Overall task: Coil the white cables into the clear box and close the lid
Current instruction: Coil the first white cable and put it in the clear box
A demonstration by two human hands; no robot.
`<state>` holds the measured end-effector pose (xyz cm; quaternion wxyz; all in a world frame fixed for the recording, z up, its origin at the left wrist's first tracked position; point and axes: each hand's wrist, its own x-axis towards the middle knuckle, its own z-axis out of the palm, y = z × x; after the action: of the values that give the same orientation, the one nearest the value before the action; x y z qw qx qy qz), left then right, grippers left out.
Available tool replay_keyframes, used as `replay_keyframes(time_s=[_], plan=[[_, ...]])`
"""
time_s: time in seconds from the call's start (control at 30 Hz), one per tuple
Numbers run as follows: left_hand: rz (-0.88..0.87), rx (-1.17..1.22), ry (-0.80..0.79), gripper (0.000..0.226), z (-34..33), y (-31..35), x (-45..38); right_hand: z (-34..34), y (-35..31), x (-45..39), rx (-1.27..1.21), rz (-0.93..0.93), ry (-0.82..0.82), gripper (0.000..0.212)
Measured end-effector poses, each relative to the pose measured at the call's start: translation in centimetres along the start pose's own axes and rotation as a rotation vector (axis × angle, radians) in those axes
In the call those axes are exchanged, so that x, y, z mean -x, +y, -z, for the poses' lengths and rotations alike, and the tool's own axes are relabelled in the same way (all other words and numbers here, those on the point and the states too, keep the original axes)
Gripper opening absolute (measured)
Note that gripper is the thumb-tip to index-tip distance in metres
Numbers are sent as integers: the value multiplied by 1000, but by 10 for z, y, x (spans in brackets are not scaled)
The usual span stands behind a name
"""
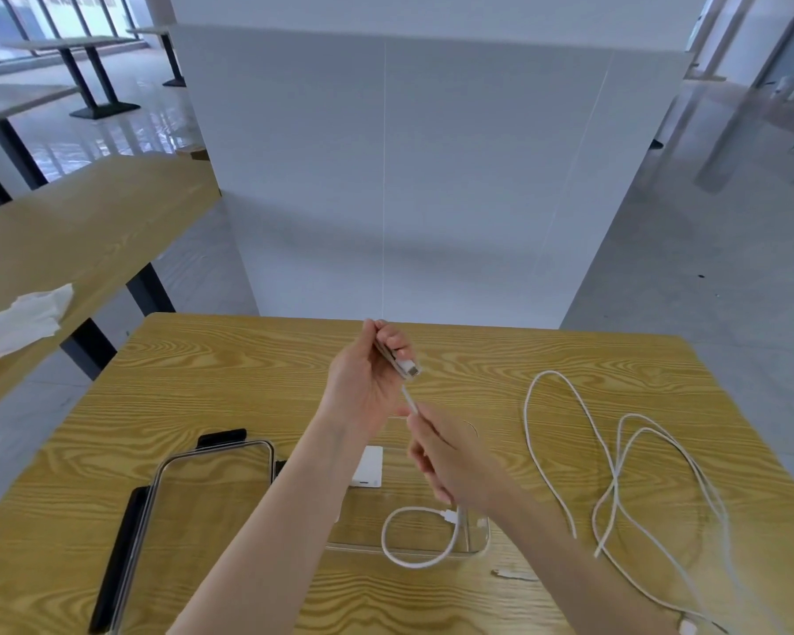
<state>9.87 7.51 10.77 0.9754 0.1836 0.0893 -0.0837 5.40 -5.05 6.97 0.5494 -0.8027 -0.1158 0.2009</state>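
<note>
Your left hand (367, 382) gripped the cable's plug end (406, 366) while your right hand (450, 456) pinched the cord below – presumably to start a coil; its tail looped over the clear box (477, 538), another white cable (615, 474) loose on the worktop (248, 387)

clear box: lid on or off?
Off. The clear lid with black latches lies flat on the wooden table, left of the open clear plastic box.

Two bare forearms reach in from the near edge, with no sleeves, watch or bracelet showing on either. The left hand (363, 382) and the right hand (450, 456) are bare too: no gloves, and no rings visible on the fingers that show.
</note>
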Motion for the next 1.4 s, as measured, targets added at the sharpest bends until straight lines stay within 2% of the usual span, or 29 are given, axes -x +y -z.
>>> replay_keyframes(time_s=[0.07, 0.13, 0.2, 0.27, 0.33, 0.4, 0.47, 0.63, 0.73, 0.8, 0.87, 0.93, 1.03, 1.1, 1.2, 1.23, 1.3, 1.33, 1.4], plan=[[-106, -263, 75, 34, 7, -7, -5, 0, -9, 4, 86, -6, -55, 21], [-244, -737, 123, 36, 17, -10, -6, 7, -17, 6, 157, -9, -77, 21], [-367, -1167, 95, 37, 24, -12, -3, 18, -26, 6, 298, 6, -68, 23], [-400, -1384, 15, 35, 27, -14, 3, 31, -34, 5, 468, 63, -48, 21], [-342, -1527, -57, 33, 30, -18, 9, 43, -44, 2, 541, 121, -16, 16], [-218, -1559, -116, 30, 31, -23, 16, 54, -51, -2, 534, 150, 37, 9], [-94, -1474, -146, 31, 30, -27, 24, 64, -56, -7, 499, 177, 80, 13], [215, -882, -195, 41, 23, -24, 36, 75, -54, -15, 287, 241, 70, 24], [371, -506, -331, 38, 22, -18, 38, 72, -42, -19, 111, 254, 96, 27], [440, -186, -469, 35, 21, -15, 35, 63, -33, -20, 17, 241, 93, 40], [295, -133, -432, 33, 17, -8, 33, 54, -25, -19, -29, 192, 130, 46], [245, -24, -352, 34, 16, -2, 26, 45, -16, -15, 17, 133, 153, 48], [125, 136, -141, 34, 10, 8, 13, 29, -4, -7, 85, 36, 38, 35], [-28, 28, -12, 34, 8, 10, 4, 18, -3, 0, 99, -16, -41, 22], [-144, -218, 87, 29, 14, 2, -2, 9, -11, 5, 130, -59, -148, 19], [-187, -376, 111, 29, 18, -2, -2, 9, -15, 6, 147, -74, -187, 19], [-312, -846, 150, 32, 25, -9, 0, 10, -21, 5, 194, -106, -246, 19], [-377, -1066, 137, 34, 28, -12, 2, 12, -24, 4, 222, -115, -262, 19], [-454, -1347, 54, 33, 32, -16, 7, 18, -30, 3, 329, -100, -276, 20]])
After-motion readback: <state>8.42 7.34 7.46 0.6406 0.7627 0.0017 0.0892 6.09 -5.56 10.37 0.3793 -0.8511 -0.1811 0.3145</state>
